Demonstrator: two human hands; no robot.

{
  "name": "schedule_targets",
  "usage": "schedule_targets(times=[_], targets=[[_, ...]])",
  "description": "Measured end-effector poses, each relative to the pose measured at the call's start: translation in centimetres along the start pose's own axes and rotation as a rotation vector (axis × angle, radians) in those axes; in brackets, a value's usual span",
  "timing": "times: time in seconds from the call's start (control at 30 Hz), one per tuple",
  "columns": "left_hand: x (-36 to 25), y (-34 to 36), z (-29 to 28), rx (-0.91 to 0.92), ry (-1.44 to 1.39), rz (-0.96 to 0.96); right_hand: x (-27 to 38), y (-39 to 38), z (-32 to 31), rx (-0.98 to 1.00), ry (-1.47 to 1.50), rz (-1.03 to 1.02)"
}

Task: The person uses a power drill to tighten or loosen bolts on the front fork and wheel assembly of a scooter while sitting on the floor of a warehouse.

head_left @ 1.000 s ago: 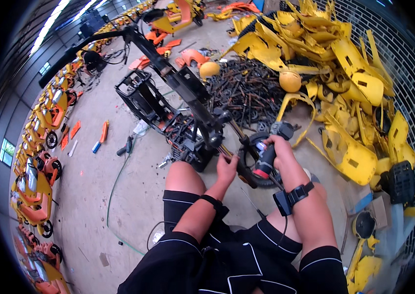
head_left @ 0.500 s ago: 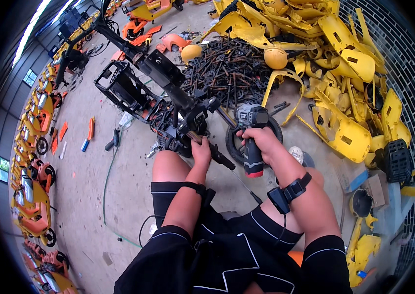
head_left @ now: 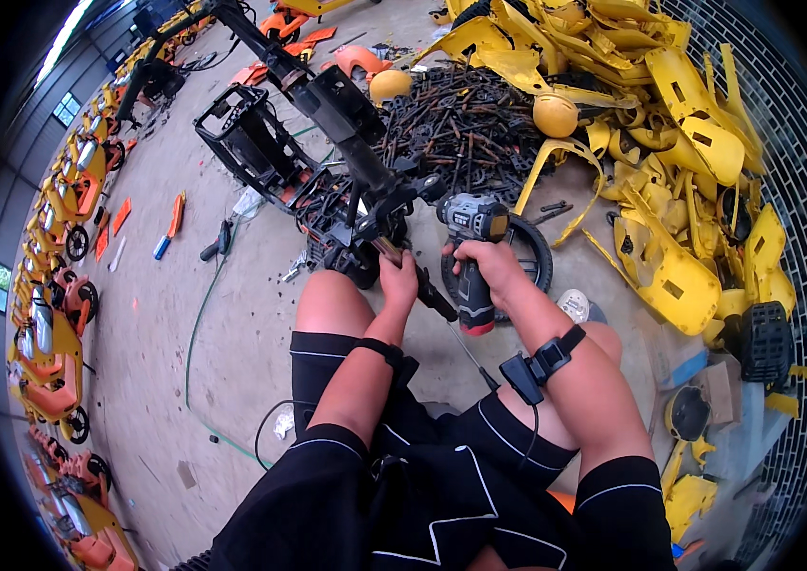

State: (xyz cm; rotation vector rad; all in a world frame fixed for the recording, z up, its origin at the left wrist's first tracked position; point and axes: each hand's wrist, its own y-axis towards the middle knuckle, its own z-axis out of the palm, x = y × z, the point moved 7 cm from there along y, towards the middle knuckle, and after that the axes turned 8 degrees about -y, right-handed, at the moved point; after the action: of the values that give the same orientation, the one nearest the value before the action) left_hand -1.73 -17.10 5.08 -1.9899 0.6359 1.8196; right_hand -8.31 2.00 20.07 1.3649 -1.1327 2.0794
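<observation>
A cordless drill (head_left: 472,257), grey and black with a red base, is gripped by the right hand (head_left: 487,262) just right of the frame's centre, its nose pointed left toward a black bicycle frame (head_left: 346,143). The fingers are closed round the drill's handle. Just to the left, the left hand (head_left: 399,283) is closed on a dark rod-like part (head_left: 420,285) at the lower end of the frame, beside the knee. The frame runs diagonally from the upper left of the picture down to the centre, with a black basket (head_left: 246,143) attached on its left side. A black strap (head_left: 544,362) is worn on the right wrist, and a band (head_left: 379,350) on the left.

Behind the drill, a black tyre (head_left: 532,257) is laid on the concrete floor (head_left: 137,333). A heap of dark metal parts (head_left: 470,114) is seen at the upper centre, and yellow plastic panels (head_left: 679,143) are piled along the right side. A green hose (head_left: 196,333) is trailed across the floor at the left, and orange bicycles (head_left: 51,314) are lined along the left edge
</observation>
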Motion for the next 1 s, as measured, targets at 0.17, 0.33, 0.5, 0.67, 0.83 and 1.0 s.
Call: schedule_targets(times=[0.17,0.33,0.5,0.67,0.83,1.0], targets=[[-0.5,0.0,-0.5,0.027,-0.024,0.018,0.1,0.3,0.1,0.013,-0.042,-0.029],[-0.8,-0.3,-0.3,0.030,-0.049,0.042,-0.5,0.7,-0.1,-0.016,-0.061,-0.054],[-0.1,-0.3,-0.2,0.011,-0.046,0.060,-2.2,2.0,-0.9,-0.193,-0.432,-0.314],[0.0,-0.3,-0.1,0.022,0.008,0.021,-2.1,1.3,-0.2,-0.233,-0.635,-0.424],[0.9,-0.4,-0.3,0.058,-0.053,-0.017,-0.2,-0.6,1.7,-0.261,-0.660,-0.444],[-0.1,-1.5,0.3,0.171,-0.028,-0.086,-2.8,2.4,0.4,-0.215,-0.421,-0.395]])
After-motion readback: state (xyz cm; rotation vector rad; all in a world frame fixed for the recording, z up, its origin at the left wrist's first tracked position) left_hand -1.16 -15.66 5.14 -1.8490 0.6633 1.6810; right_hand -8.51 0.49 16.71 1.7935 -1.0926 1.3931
